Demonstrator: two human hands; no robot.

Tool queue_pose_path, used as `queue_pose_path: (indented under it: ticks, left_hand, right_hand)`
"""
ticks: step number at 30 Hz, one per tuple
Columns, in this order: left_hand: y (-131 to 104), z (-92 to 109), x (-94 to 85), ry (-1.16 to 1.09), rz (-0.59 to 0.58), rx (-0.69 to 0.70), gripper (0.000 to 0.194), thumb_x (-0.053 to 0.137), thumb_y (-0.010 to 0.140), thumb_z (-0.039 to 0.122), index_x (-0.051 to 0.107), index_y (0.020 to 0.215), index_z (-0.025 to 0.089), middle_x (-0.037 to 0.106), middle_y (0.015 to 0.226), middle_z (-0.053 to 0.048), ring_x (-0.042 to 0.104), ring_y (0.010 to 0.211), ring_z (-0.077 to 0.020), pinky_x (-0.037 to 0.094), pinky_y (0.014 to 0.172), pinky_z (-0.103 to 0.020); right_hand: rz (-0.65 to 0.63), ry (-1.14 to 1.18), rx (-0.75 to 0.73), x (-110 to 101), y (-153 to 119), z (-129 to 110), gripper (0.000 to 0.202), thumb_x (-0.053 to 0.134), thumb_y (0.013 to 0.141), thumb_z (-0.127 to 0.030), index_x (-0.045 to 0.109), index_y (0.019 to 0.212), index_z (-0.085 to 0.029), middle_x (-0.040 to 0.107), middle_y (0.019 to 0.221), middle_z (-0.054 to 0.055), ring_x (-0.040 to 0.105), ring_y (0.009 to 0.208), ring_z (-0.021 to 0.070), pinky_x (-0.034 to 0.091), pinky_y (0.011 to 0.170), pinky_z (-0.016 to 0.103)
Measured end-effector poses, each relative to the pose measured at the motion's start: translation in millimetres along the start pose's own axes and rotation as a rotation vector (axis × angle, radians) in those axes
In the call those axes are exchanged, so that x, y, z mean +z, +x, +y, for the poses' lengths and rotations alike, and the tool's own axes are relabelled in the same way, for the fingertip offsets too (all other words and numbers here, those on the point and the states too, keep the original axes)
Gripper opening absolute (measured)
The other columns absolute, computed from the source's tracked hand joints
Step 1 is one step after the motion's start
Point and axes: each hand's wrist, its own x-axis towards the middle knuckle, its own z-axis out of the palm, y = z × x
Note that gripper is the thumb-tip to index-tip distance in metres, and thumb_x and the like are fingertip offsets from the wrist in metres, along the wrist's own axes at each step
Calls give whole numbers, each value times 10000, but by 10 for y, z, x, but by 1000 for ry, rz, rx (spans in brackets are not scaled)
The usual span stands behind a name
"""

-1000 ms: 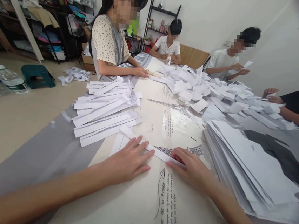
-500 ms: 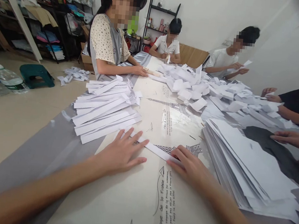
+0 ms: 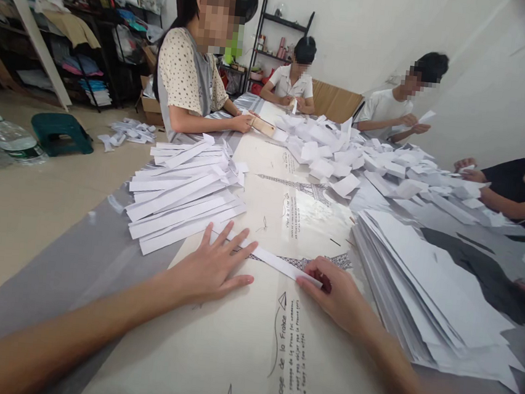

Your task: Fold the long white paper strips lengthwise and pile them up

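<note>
A narrow folded white paper strip [image 3: 279,262] lies slantwise across the printed table cover [image 3: 248,344]. My left hand [image 3: 219,260] rests on its left end, palm down with fingers spread. At the other end my right hand [image 3: 335,287] pinches the strip between thumb and curled fingers. Just beyond my left hand is a pile of similar long folded strips [image 3: 184,189]. A thick stack of white paper sheets [image 3: 434,294] sits to the right of my right hand.
A heap of loose folded papers [image 3: 336,148] covers the table's far middle. Co-workers sit around it; the one at the left holds a tan, flat object [image 3: 263,126]. A dark cloth-like patch [image 3: 464,266] lies behind the sheets. On the floor are a green stool [image 3: 62,134] and bottles [image 3: 15,139].
My right fingers have closed in on the strip's end; my left hand has barely moved. The left co-worker's tan object has tilted up. Another person's hand has left the right edge.
</note>
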Motion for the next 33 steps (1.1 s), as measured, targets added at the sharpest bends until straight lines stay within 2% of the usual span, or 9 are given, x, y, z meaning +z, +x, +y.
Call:
queue_pose_path:
  ticks: [4,8,17,20,23,25,28,30,33]
  left_hand:
    - [6,-22,-4,-2,-18,29,661,322,1037,665,232,1622,370,222,1691,-117,169,1527,-493,200,1113,-787]
    - [7,-43,9,13,20,72,638,352,1020,682,263,1601,434,223,1692,-106,177,1516,-515,213,1089,-805]
    - [17,-23,0,47,-23,46,661,341,1019,689,243,1611,412,229,1686,-128,183,1515,-514,230,1082,-807]
    - [27,15,-44,81,0,63,652,349,1029,665,294,1603,362,269,1671,-145,183,1524,-495,202,1108,-796]
    - [70,98,-92,104,24,165,634,325,1061,603,358,1580,242,306,1656,-155,209,1544,-404,164,1199,-689]
    - [115,174,-107,97,-3,241,620,298,1079,567,350,1579,203,337,1640,-168,292,1523,-356,241,1205,-603]
    - [182,303,-99,119,-37,261,604,307,1070,582,333,1588,272,413,1583,-201,413,1446,-396,364,1105,-632]
    - [208,380,-81,153,-46,227,625,310,1051,622,349,1581,293,443,1544,-237,433,1413,-451,390,1037,-696]
    - [212,450,-50,173,-55,194,687,278,1031,671,358,1579,266,447,1519,-279,413,1410,-495,386,1002,-745]
  right_hand:
    - [-49,11,44,-40,39,8,314,516,984,-429,594,752,-233,617,705,4,504,630,171,386,588,312]
    - [-67,4,80,-52,39,-27,308,505,980,-420,642,779,-232,648,718,8,538,642,178,386,590,317]
    - [-129,-72,127,-62,89,-64,322,460,976,-379,591,726,-223,610,689,10,499,616,175,339,557,315]
    - [-168,-53,130,-81,116,-54,318,452,974,-378,609,745,-221,627,716,18,507,616,173,339,551,312]
    - [-174,-32,122,-90,135,-36,300,472,960,-375,625,754,-219,630,715,15,514,618,171,354,557,312]
    - [-167,-22,109,-90,144,-23,296,488,953,-377,624,745,-217,620,692,8,505,611,167,364,565,313]
    - [-164,-25,104,-84,150,-11,296,492,954,-381,616,739,-219,604,673,0,491,608,164,363,572,314]
    - [-160,-33,109,-77,145,-9,297,492,960,-388,597,737,-222,588,669,-6,478,608,162,357,575,312]
    - [-125,-36,120,-57,108,-4,303,499,971,-407,554,732,-230,569,664,-15,473,611,164,351,576,308]
